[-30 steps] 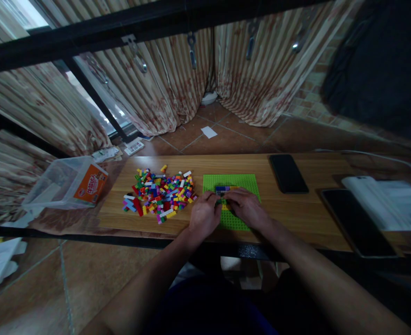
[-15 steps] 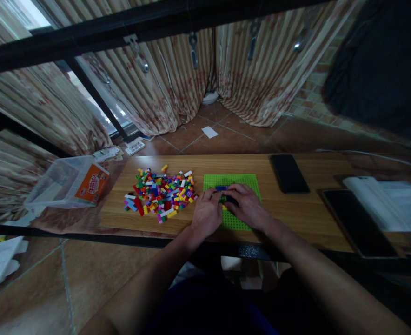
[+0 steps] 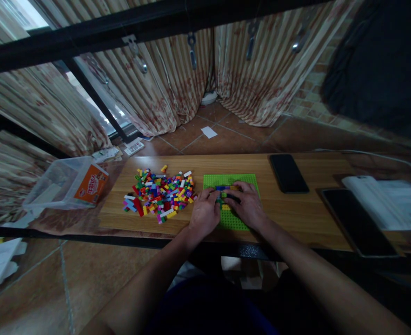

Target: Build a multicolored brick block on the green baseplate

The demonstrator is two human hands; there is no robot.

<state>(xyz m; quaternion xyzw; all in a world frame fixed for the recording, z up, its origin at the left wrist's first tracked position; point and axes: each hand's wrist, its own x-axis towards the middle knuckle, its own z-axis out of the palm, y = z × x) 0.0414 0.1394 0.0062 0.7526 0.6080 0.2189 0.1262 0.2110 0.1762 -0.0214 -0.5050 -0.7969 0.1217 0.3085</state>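
Note:
A green studded baseplate (image 3: pixel 236 224) lies flat on the wooden table, with several toy building bricks on its middle. Among these, a blue brick (image 3: pixel 221 188) and a yellow brick (image 3: pixel 225 207) show between the hands. My left hand (image 3: pixel 205 211) rests over the plate's left side, its fingers curled and pressed against the left end of the bricks. From the right, my right hand (image 3: pixel 249 202) reaches over, thumb and fingers closed around bricks whose shape is partly hidden. A heap of loose, many-coloured bricks (image 3: pixel 163 193) is spread left of the plate.
A clear plastic bin (image 3: pixel 59 186) with an orange label stands at the table's left end. To the right lie a black phone (image 3: pixel 289 173), a larger dark tablet (image 3: pixel 359 223) and a white package (image 3: pixel 383 202). A black bar (image 3: pixel 156 30) crosses above the table.
My fingers have shifted slightly on the bricks, the right-hand fingers parting a little from the left hand. More of the blue and yellow bricks now shows between the hands.

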